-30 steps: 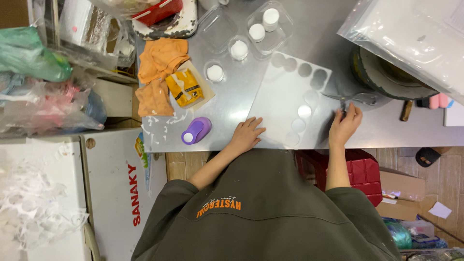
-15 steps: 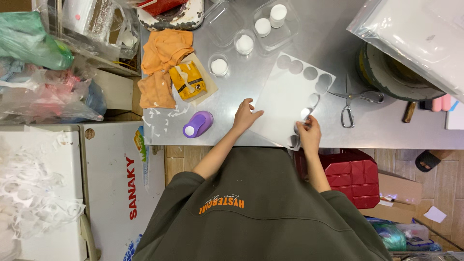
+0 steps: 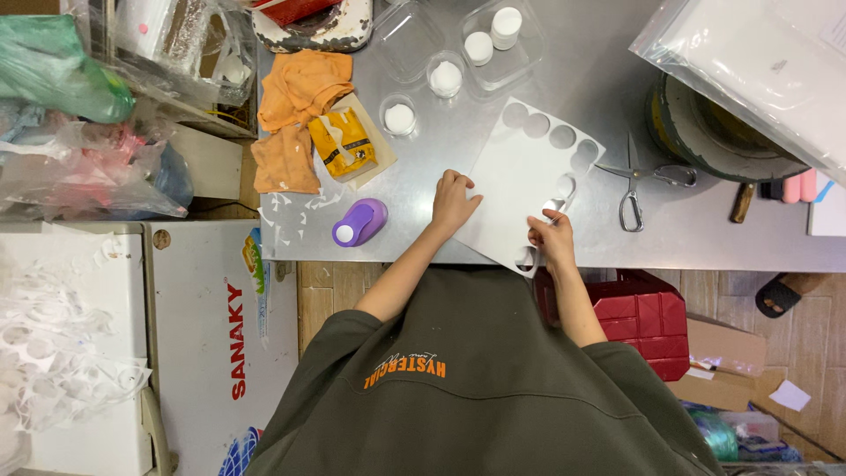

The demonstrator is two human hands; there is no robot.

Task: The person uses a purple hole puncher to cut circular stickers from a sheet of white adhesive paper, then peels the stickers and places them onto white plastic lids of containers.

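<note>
A white sheet (image 3: 520, 181) with several round holes punched along its far and right edges lies on the steel table (image 3: 696, 234). My left hand (image 3: 454, 201) rests on the sheet's left edge with fingers curled, holding it down. At the sheet's near edge, beside a punched hole, my right hand (image 3: 551, 240) pinches the paper. Scissors (image 3: 634, 187) lie on the table right of the sheet, apart from both hands. A purple hole punch (image 3: 359, 222) sits left of my left hand.
Small clear cups with white discs (image 3: 399, 117) and a clear tray (image 3: 493, 40) stand at the back. Orange cloths (image 3: 295, 106) and a yellow packet (image 3: 342, 144) lie left. A round tin (image 3: 714, 132) under a plastic bag sits right. A white chest (image 3: 132, 344) stands beside the table.
My right hand left the scissors, which now lie on the table, and moved left to the sheet's near edge. My left hand stayed on the sheet's left edge.
</note>
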